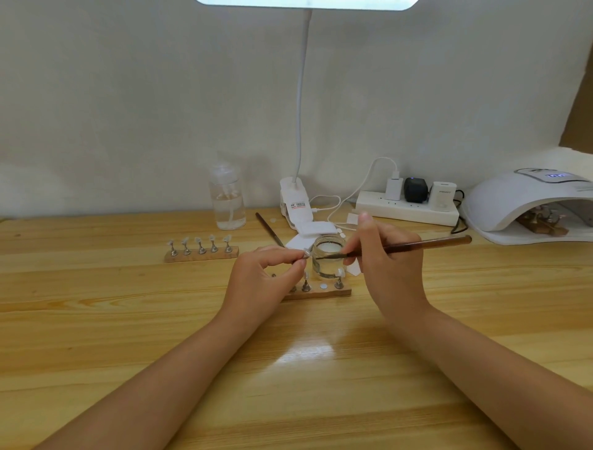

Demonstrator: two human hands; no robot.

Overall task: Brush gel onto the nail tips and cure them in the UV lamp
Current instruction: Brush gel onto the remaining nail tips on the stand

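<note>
Over glossy grained wood, left grip (266,273) pinches a nail tip (307,253); right grip (382,257) pinches a slender brush (417,245).

The room was bright. Light came from a white lamp (306,3) at the top, so bright it looked blank. It made a shiny spot on the table (301,351). Soft shadows lay on the wall (128,112). The picture was a little blurry, and the edges looked bent.

The left hand (266,276) hid the near holder's (321,291) left end; the UV lamp (526,205) ran off frame at the worktop's right edge.
</note>
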